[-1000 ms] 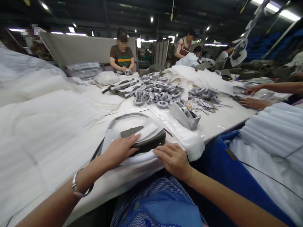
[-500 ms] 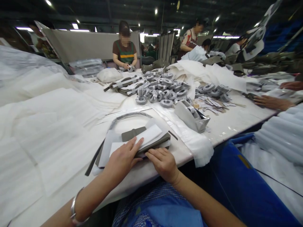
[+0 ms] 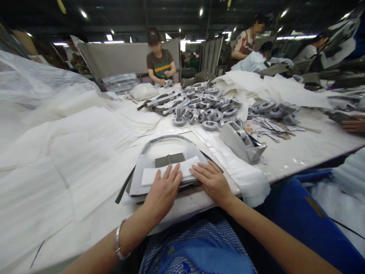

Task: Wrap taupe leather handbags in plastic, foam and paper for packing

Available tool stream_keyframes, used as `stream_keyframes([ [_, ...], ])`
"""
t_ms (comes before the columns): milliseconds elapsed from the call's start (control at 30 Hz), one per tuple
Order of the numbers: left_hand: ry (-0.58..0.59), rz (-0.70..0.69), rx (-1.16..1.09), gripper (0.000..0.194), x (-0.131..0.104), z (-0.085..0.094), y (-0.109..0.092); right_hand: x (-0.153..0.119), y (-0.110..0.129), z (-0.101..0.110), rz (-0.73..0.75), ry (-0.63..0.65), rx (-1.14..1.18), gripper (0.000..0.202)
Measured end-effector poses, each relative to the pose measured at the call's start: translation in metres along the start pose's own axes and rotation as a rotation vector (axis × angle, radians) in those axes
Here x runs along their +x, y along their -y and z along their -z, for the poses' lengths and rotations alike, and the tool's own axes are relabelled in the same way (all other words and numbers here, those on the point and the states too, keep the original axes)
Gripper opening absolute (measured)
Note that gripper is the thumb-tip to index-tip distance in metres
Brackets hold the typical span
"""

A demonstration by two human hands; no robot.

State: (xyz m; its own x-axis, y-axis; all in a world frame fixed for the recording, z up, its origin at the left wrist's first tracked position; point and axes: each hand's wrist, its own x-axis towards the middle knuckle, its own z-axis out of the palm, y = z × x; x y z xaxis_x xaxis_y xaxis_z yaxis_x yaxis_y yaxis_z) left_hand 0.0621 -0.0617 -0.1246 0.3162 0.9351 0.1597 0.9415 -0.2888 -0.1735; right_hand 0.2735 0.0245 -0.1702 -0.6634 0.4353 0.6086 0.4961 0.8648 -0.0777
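Observation:
A dark olive-grey handbag (image 3: 170,160) lies flat at the table's front edge, its wrapped handle (image 3: 168,138) arching away from me. White foam sheeting (image 3: 149,177) covers part of its near side. My left hand (image 3: 164,186) rests on that foam with fingers stretched out. To its right, my right hand (image 3: 213,180) lies flat over the foam's other end and the bag's edge, fingers extended. A dark strap (image 3: 125,185) sticks out at the bag's left. What lies under my palms is hidden.
Several wrapped strap coils (image 3: 209,125) are heaped behind the bag. A grey tape dispenser (image 3: 238,142) stands on the right, beside white plastic bags (image 3: 248,179). Foam sheets (image 3: 88,152) spread over the left. A blue bin (image 3: 302,217) is at lower right. Co-workers stand beyond.
My right hand has moved from gripping the bag's near edge to lying flat on top. The foam and bag front now lie flatter. The view has turned slightly left.

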Motion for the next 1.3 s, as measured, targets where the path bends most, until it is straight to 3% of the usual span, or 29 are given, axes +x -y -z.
stream_keyframes([
  [100,0.019,-0.009,-0.015,0.041,0.010,0.002,-0.010,-0.001,0.002,-0.002,-0.008,-0.016,-0.009,0.041],
  [200,-0.030,0.001,-0.006,0.055,0.009,-0.006,-0.015,-0.001,0.004,0.004,0.000,0.000,0.024,0.042],
  [300,-0.092,-0.004,-0.003,0.055,0.002,-0.017,-0.014,-0.009,0.006,0.018,-0.028,-0.031,0.119,0.039],
  [367,-0.114,-0.001,-0.005,0.053,-0.001,-0.021,-0.013,-0.021,0.008,0.029,-0.159,-0.146,0.187,0.032],
  [467,-0.132,-0.002,0.000,0.054,-0.002,-0.024,-0.013,-0.040,0.009,0.040,-0.526,-0.249,0.295,0.025],
  [567,-0.134,-0.006,0.017,0.055,-0.001,-0.024,-0.014,-0.048,0.007,0.038,-0.812,-0.088,0.554,0.034],
  [700,-0.156,-0.016,0.046,0.057,-0.001,-0.025,-0.013,-0.031,0.003,0.031,-0.963,0.137,0.941,0.041],
  [800,-0.205,-0.024,0.065,0.056,-0.004,-0.028,-0.010,-0.012,0.004,0.033,-1.027,0.278,0.926,0.039],
  [867,-0.240,-0.029,0.069,0.056,-0.008,-0.032,-0.006,-0.004,0.007,0.037,-1.040,0.302,0.889,0.041],
  [967,-0.289,-0.031,0.072,0.059,-0.016,-0.039,0.000,0.004,0.017,0.038,-1.018,0.210,0.960,0.045],
  [1167,-0.371,-0.013,0.027,0.066,-0.022,-0.041,0.001,0.021,0.042,0.028,-1.154,-0.136,1.502,0.057],
  [1300,-0.444,0.006,0.033,0.071,-0.021,-0.041,0.002,0.030,0.048,0.025,-1.147,-0.193,1.461,0.057],
])
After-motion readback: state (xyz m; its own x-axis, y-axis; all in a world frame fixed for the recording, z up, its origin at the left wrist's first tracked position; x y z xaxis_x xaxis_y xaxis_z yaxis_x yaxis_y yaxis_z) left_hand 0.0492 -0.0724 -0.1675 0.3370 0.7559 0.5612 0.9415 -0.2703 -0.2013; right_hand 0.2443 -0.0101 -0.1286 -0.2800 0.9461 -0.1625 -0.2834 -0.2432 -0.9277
